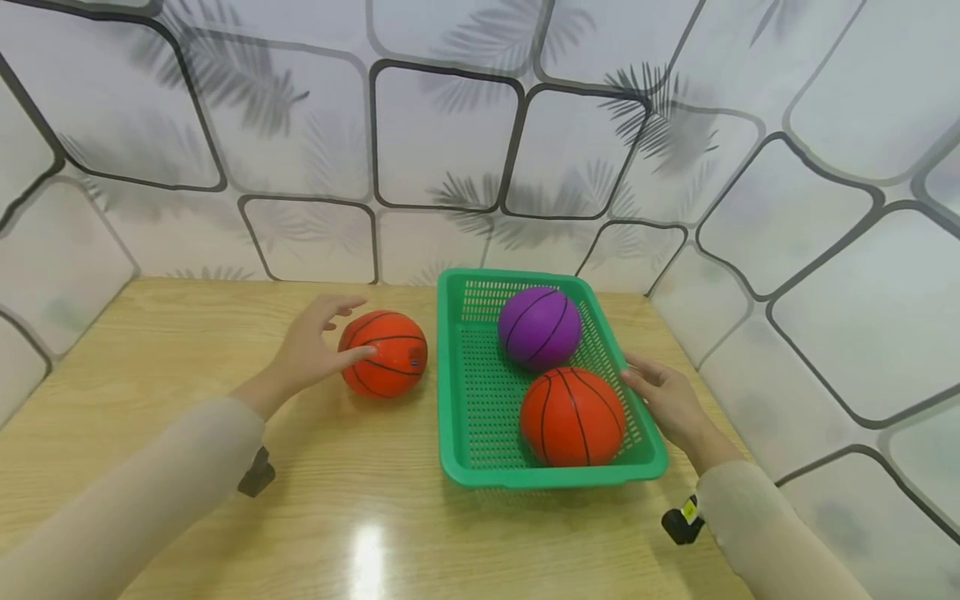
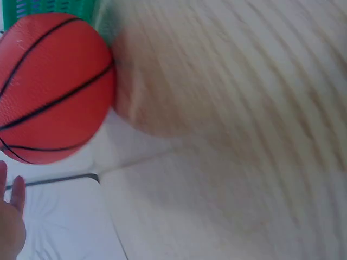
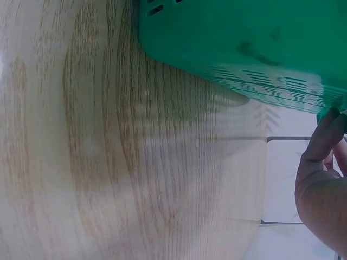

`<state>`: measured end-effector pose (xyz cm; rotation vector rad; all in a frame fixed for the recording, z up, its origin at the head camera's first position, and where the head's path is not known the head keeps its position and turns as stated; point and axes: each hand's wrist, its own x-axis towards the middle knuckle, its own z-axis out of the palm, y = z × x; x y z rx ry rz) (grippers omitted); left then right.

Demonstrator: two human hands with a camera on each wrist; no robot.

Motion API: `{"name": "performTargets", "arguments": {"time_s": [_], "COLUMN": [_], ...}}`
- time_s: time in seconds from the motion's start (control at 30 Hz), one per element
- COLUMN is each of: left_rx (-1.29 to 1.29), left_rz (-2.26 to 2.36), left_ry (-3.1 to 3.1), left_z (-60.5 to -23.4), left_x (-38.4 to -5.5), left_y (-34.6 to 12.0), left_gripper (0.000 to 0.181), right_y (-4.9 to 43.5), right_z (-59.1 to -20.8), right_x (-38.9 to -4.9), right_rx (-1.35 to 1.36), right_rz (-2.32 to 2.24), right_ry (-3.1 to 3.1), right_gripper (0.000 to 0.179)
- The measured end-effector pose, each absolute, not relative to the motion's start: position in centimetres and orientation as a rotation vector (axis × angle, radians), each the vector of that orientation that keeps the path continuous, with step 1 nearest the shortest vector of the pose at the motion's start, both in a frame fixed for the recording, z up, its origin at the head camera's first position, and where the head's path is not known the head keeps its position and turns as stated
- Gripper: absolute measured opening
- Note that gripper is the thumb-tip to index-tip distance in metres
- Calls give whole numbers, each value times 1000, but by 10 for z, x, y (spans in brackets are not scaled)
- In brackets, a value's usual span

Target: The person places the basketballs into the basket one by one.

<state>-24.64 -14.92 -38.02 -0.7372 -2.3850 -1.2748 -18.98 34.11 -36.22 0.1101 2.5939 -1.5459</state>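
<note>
A red-orange toy basketball [image 1: 390,367] with black lines lies on the table, left of a green plastic basket [image 1: 453,400]. My left hand [image 1: 311,346] is at this ball's left side, its thumb across the ball in the head view and its fingers spread around the far side. The left wrist view has the same ball [image 2: 54,89] above a bit of the left hand [image 2: 11,216]. On the basket's right rim, my right hand [image 1: 671,404] grips the edge between thumb and fingers. Inside the basket sit a purple ball [image 1: 540,327] and a second red-orange basketball [image 1: 572,421].
The wooden table [image 1: 330,500] carries the basket right of its middle. A patterned wall [image 1: 450,142] stands along the back, and another wall panel [image 1: 840,317] rises close on the right side. Dark wrist cameras show under both sleeves.
</note>
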Motion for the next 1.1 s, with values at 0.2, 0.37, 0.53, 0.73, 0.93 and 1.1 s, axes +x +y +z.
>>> {"name": "performTargets", "arguments": {"time_s": [0.2,0.37,0.53,0.73,0.93,1.1], "left_rx": [-703,-724,-722,-704,-667,-634], "left_rz": [-1345,-1384,-1433,-1492,-1522,-1538], "left_ry": [-2554,-2571,-2592,-2571,-2562,-2570], "left_z": [-395,-405,-410,-412,-412,-414], "left_x": [-245,-244,-243,-242,-242,-244], "left_y": [-158,-160,-159,-157,-157,-157], "left_gripper": [87,92,95,97,95,93], "right_y": [341,342,342,341,341,341], "right_z": [-363,-364,-364,-362,-362,-364], "right_x": [-190,-190,-190,-189,-188,-189], "right_rx": [116,113,107,94,88,95], "right_rz": [-1542,-1542,-1540,-1539,-1546,-1554], "right_ry": [2598,2608,2614,2614,2609,2601], "right_gripper": [63,63,63,62,63,62]}}
